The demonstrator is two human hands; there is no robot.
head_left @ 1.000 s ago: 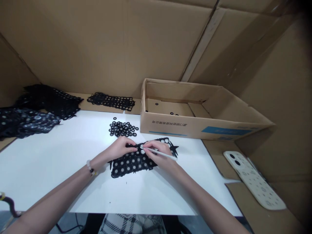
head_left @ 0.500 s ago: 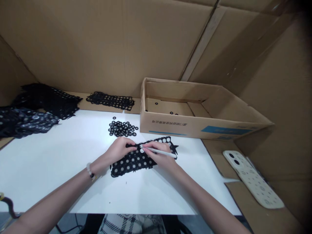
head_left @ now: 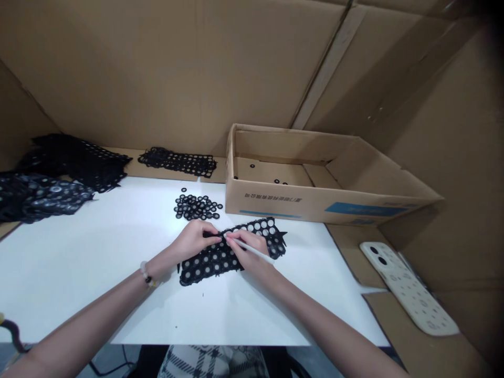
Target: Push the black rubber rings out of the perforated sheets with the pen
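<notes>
A black perforated rubber sheet [head_left: 212, 262] with rows of round holes and rings lies slanted on the white table. My left hand [head_left: 196, 241] pinches the sheet's upper edge, thumb and forefinger closed on it. In my right hand [head_left: 250, 252] is a slim white pen-like tool [head_left: 255, 251], its tip down at the sheet near my left fingertips. The exact tip contact is hidden by the fingers. Just behind my left hand lies a pile of small black rings [head_left: 197, 208], with one ring apart from it.
An open cardboard box [head_left: 271, 197] holding a few black rings stands at the back right. Several black sheets [head_left: 74, 160] are heaped at the left, and more perforated strips [head_left: 181, 161] lie along the back wall. A phone [head_left: 409, 289] in a cream case rests on cardboard at right.
My right hand and the white tool have shifted slightly left along the sheet, uncovering more open holes near its upper right. My left hand has hardly moved.
</notes>
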